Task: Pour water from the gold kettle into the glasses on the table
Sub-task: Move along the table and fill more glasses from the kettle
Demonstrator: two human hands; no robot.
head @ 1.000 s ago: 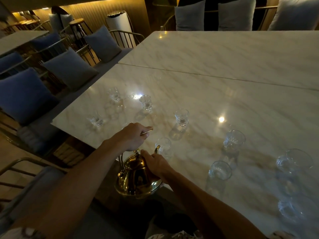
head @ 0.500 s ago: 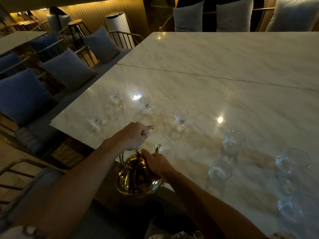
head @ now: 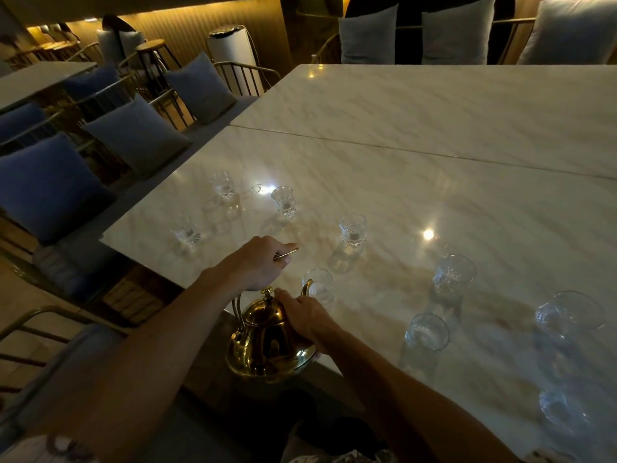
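The gold kettle (head: 263, 342) hangs at the near edge of the marble table (head: 434, 202), its curved spout next to a clear glass (head: 319, 285). My left hand (head: 257, 262) grips the kettle's thin arched handle from above. Against the kettle's right side lies my right hand (head: 303, 315), thumb near the lid knob and fingers curled down over the body. Several more clear glasses stand in a loose arc on the table, among them a far-left one (head: 222, 183), a middle one (head: 353, 228) and a right one (head: 452, 274).
Chairs with blue cushions (head: 133, 135) line the table's left side. A second marble table (head: 450, 105) butts against the far edge, with grey cushions (head: 367, 35) behind it. A metal chair frame (head: 36, 315) sits at my lower left.
Both hands and the kettle have stayed almost where they were; only the view has shifted slightly.
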